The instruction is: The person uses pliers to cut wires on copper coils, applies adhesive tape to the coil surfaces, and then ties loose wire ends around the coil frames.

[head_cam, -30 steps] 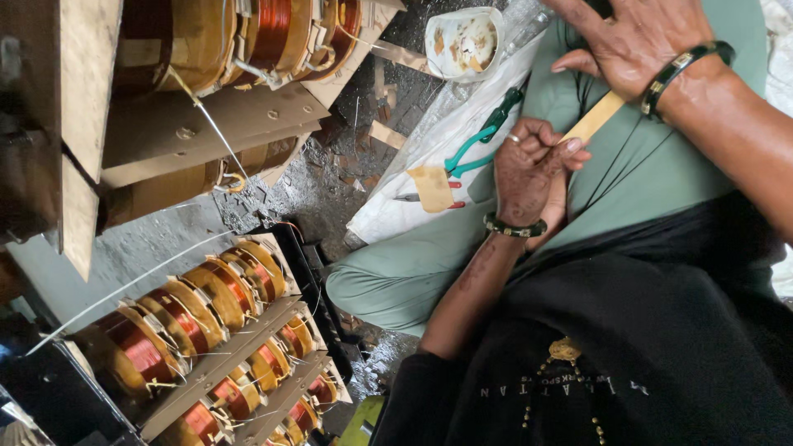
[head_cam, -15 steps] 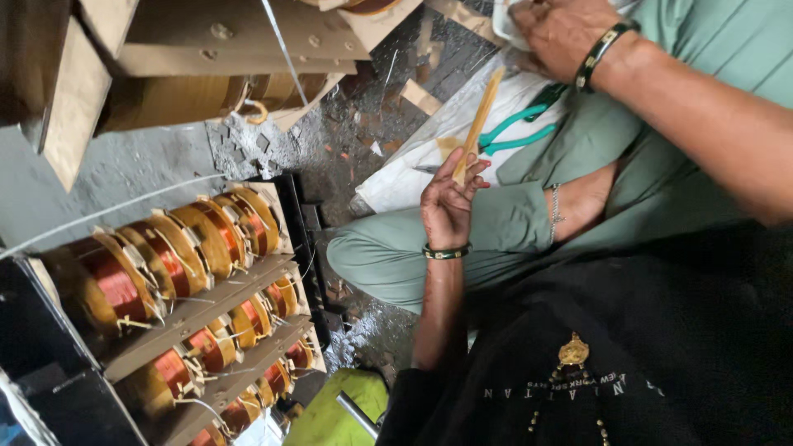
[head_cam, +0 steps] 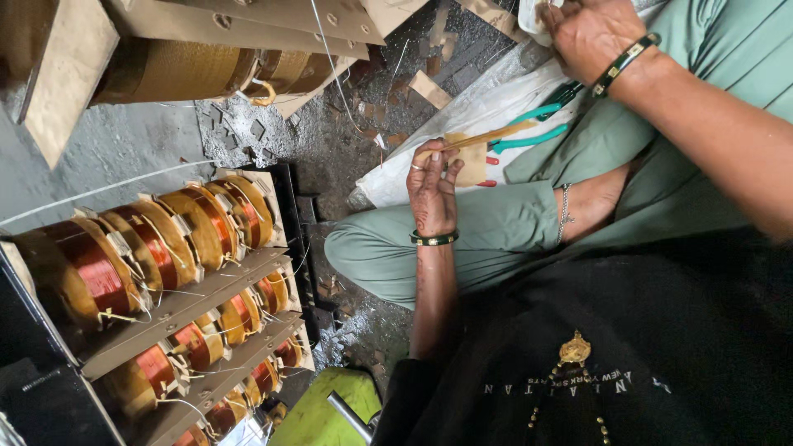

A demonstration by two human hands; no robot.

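Note:
My left hand point(head_cam: 432, 188), with a dark bangle at the wrist, is shut on one end of a thin tan strip point(head_cam: 483, 137) that points right over my green-trousered knee. Just beyond the strip lie teal-handled pliers point(head_cam: 537, 132) on a white sack point(head_cam: 388, 186). My right hand point(head_cam: 588, 31), also with a bangle, is at the top edge with curled fingers against a white container point(head_cam: 535, 11). Whether it holds anything is hidden.
A frame of several copper-wire coils point(head_cam: 149, 248) with tan paper wrapping stands at the left. A bigger wound coil between wooden plates point(head_cam: 190, 70) sits at the upper left. Scraps litter the dark floor point(head_cam: 330, 140). A green object point(head_cam: 318, 417) lies at the bottom.
My right hand has let go of the strip and gone up to the white container. My left hand has swung the strip from pointing up to pointing right. The view has shifted.

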